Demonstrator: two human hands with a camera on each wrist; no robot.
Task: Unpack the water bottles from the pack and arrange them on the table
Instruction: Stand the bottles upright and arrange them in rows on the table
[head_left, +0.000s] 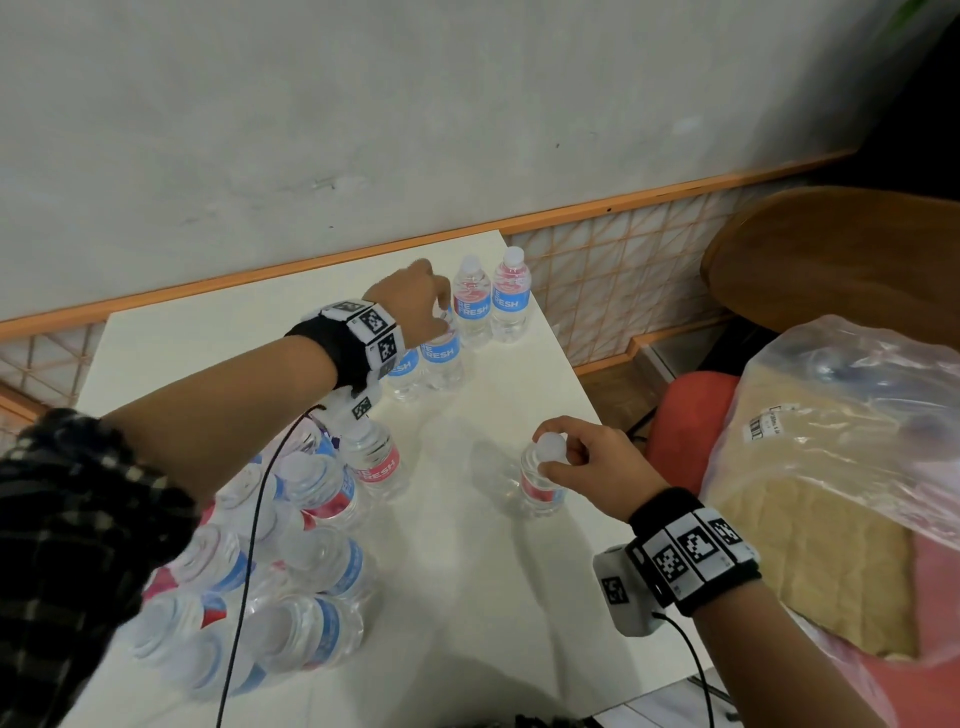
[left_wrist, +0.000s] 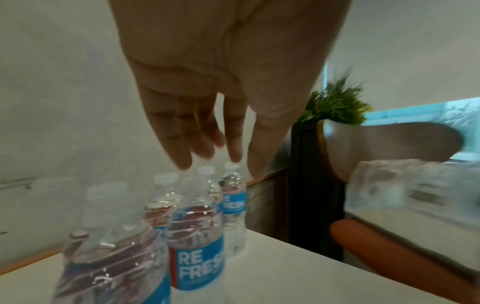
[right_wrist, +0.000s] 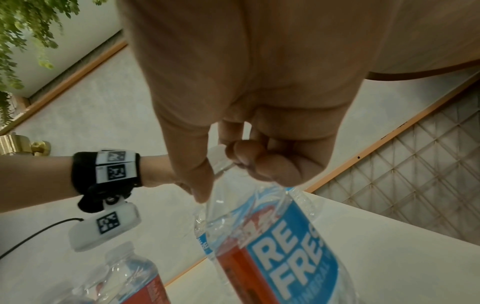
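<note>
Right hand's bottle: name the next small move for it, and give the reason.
Probably carry it to the far row and set it down upright. The right hand pinches the bottle by its cap, standing apart mid-table, while four bottles stand lined up near the table's far corner and the left hand, fingers straight, hovers over them.

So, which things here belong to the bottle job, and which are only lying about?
Job:
- right hand pinching a bottle by its cap
- left hand, fingers straight, over the row
- pack of bottles
- table

Lying about:
- plastic bag
- brown chair
- plant
</note>
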